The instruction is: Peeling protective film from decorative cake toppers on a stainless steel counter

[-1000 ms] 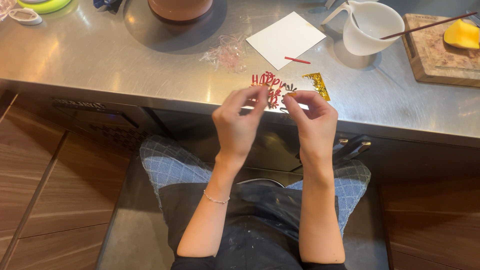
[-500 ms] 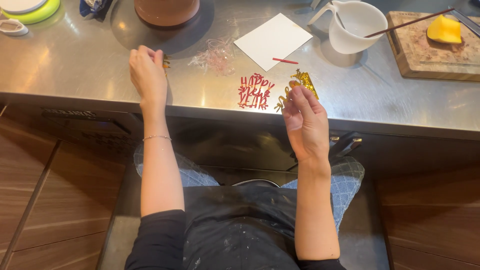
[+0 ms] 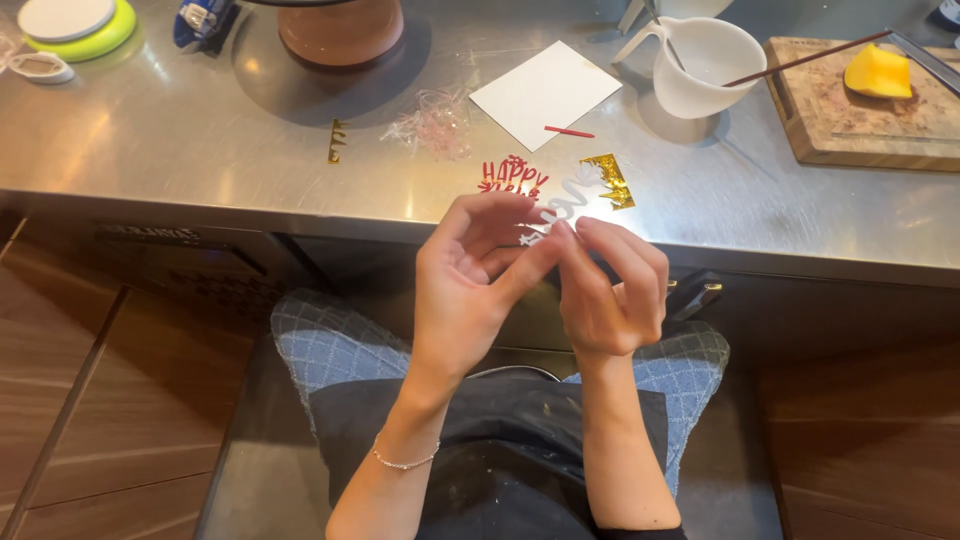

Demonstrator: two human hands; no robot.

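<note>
My left hand [image 3: 470,275] and my right hand [image 3: 612,285] meet in front of the steel counter's edge, fingertips pinching a thin white cut-out decoration [image 3: 560,205] between them. Its curly upper part sticks up over the counter. Just beyond lie red cut-out lettering [image 3: 510,175] and a gold foil piece [image 3: 608,180] on the steel counter [image 3: 200,150]. A small gold piece [image 3: 337,140] lies further left on the counter.
A white square card [image 3: 545,92] with a red stick [image 3: 568,131], crumpled clear wrap [image 3: 432,122], a white jug [image 3: 710,65], a wooden board [image 3: 860,110] with a yellow chunk [image 3: 878,72], a brown cake on a stand [image 3: 340,30], and a green-rimmed disc [image 3: 70,25] are on the counter.
My left hand came back from the counter's left, leaving a small gold piece there. Both hands have joined on the white cut-out; the gold foil piece now lies on the counter.
</note>
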